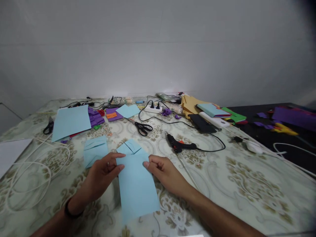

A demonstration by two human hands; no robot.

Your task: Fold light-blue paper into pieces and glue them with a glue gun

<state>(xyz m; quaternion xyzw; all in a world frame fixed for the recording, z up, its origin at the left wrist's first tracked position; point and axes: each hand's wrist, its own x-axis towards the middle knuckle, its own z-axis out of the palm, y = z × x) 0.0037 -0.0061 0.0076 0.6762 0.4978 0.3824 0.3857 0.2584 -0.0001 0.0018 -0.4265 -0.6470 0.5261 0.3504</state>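
A folded light-blue paper (136, 182) lies on the patterned tablecloth (222, 177) in front of me, with small folded flaps at its far end. My left hand (103, 172) pinches the paper's left edge with curled fingers and wears a ring. My right hand (161, 171) pinches the paper's right edge at the same height. A second folded light-blue paper (95, 150) rests just left of it, untouched.
Black scissors (143, 127) and a black glue gun (178, 144) with its cable lie beyond the paper. A large blue sheet (71, 121), purple pieces (95, 118), a power strip (153, 108), a paper stack (212, 110) and white cord (32, 171) surround the work area.
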